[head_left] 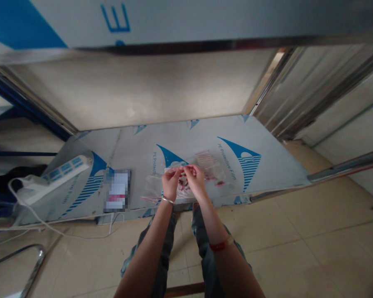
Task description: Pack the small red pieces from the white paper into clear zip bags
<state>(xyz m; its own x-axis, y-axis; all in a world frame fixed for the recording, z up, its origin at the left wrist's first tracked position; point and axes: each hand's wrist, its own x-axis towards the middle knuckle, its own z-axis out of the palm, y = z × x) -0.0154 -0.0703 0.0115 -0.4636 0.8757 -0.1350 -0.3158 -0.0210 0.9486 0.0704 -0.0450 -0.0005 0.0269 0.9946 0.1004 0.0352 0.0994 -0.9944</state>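
My left hand (171, 181) and my right hand (194, 177) meet close together over the low shelf, fingertips pinched and nearly touching. Whatever is between the fingers is too small to make out. Just beneath them is a clear plastic bag (184, 194) with small dark red bits in or on it. Another clear bag (151, 187) with a red edge lies left of my left hand. To the right of my right hand, a clear bag with red stripes (207, 159) lies near a few small red pieces (220, 183).
The metal shelf (186, 136) wears blue-printed protective film. A phone (117, 190) and a white power strip (57, 178) with a cable (71, 236) lie to the left. A second metal surface (186, 25) overhangs the back. A bent metal tube (34, 265) stands at lower left.
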